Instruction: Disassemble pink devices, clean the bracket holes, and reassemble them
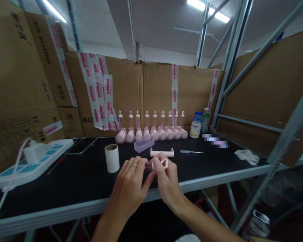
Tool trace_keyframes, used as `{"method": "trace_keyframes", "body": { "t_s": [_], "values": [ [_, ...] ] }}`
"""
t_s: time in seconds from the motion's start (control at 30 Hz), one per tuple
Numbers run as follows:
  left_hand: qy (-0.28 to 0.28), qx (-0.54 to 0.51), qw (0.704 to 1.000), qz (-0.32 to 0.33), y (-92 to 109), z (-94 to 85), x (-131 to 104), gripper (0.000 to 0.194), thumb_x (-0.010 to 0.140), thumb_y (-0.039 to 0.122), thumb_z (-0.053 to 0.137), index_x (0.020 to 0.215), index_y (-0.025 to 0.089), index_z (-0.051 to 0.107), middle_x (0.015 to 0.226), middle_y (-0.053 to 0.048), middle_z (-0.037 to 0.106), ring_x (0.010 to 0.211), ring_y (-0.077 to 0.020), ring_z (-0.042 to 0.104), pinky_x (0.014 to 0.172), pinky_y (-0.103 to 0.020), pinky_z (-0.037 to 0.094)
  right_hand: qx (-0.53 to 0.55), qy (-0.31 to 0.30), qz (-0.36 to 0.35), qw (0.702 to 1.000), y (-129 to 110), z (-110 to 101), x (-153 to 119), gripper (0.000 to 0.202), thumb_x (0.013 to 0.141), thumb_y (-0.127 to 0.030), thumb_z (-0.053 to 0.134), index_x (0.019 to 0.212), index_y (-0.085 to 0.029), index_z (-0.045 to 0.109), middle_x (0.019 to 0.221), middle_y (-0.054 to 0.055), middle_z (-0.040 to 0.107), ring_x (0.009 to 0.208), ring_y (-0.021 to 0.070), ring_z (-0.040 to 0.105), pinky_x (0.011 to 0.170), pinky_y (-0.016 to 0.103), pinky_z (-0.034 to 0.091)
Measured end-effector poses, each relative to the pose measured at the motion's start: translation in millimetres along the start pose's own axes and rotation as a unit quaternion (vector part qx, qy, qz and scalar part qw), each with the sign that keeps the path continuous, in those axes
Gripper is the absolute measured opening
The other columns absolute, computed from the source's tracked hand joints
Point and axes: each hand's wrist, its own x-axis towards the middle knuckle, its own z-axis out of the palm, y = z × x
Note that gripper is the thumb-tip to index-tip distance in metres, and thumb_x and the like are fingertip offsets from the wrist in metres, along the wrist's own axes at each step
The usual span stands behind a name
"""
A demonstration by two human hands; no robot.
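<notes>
In front of the table's near edge, my left hand (131,178) closes its fingers around a translucent pink tube (148,165). My right hand (168,181) pinches a pale pink cap with a loop (164,163) at the tube's right end. Fingers cover most of this handle piece. Just beyond the hands lies a pale pink bar with raised ends (162,153). A translucent lilac cover (143,145) sits behind it to the left. To the left of my left hand stands a white paper roll (112,158) on its end.
Several pink rollers with upright looped handles (146,132) line the back of the black table (73,178). A screwdriver (192,152), bottles (196,126) and a crumpled tissue (246,157) lie rightward. A power strip (37,160) and a phone (82,146) are left.
</notes>
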Motion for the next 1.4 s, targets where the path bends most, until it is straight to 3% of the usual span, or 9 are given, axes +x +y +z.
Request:
{"method": "trace_keyframes", "body": {
  "t_s": [0.17, 0.33, 0.47, 1.0, 1.4],
  "values": [
    [-0.026, 0.065, 0.997, -0.017, -16, 14.0, -5, 0.017, 0.102, 0.032, 0.049, 0.092, 0.020, 0.054, 0.085, -0.006, 0.065, 0.079, -0.0255, 0.063, 0.072, -0.038, 0.047, 0.033, -0.007, 0.056, 0.998, 25, 7, 10, 0.044, 0.098, -0.055, 0.052, 0.072, -0.020, 0.052, 0.061, -0.004, 0.049, 0.055, 0.0101, 0.041, 0.053, 0.024, 0.033],
    [-0.017, 0.099, 0.995, -0.030, -22, 18.3, -6, 0.017, 0.101, 0.031, 0.048, 0.090, 0.021, 0.055, 0.084, -0.007, 0.069, 0.074, -0.0235, 0.066, 0.067, -0.035, 0.047, 0.042, -0.055, 0.093, 0.993, 34, 7, 18, 0.052, 0.097, -0.059, 0.052, 0.064, -0.019, 0.052, 0.052, -0.004, 0.049, 0.048, 0.0101, 0.044, 0.048, 0.024, 0.031],
    [-0.043, 0.088, 0.994, -0.040, -22, 18.2, -5, 0.016, 0.100, 0.030, 0.049, 0.090, 0.021, 0.057, 0.084, -0.006, 0.071, 0.074, -0.0234, 0.068, 0.065, -0.033, 0.047, 0.028, -0.075, 0.104, 0.991, 39, 4, 20, 0.057, 0.097, -0.060, 0.052, 0.059, -0.019, 0.054, 0.048, -0.003, 0.050, 0.045, 0.0100, 0.044, 0.047, 0.024, 0.031],
    [-0.137, 0.036, 0.987, -0.080, -12, 15.9, -10, 0.014, 0.102, 0.030, 0.045, 0.101, 0.020, 0.055, 0.099, -0.007, 0.074, 0.094, -0.0255, 0.072, 0.075, -0.034, 0.052, 0.040, -0.078, 0.171, 0.981, 45, -4, 14, 0.061, 0.095, -0.062, 0.052, 0.053, -0.018, 0.054, 0.041, -0.001, 0.048, 0.037, 0.0083, 0.040, 0.041, 0.023, 0.026],
    [-0.161, -0.005, 0.983, -0.083, -13, 14.1, -11, 0.021, 0.105, 0.030, 0.038, 0.115, 0.021, 0.054, 0.113, -0.008, 0.073, 0.106, -0.0263, 0.072, 0.083, -0.038, 0.054, 0.045, -0.079, 0.177, 0.980, 42, -5, 15, 0.062, 0.095, -0.065, 0.051, 0.055, -0.018, 0.055, 0.042, -0.001, 0.049, 0.038, 0.0083, 0.041, 0.040, 0.022, 0.026]
  ]
}}
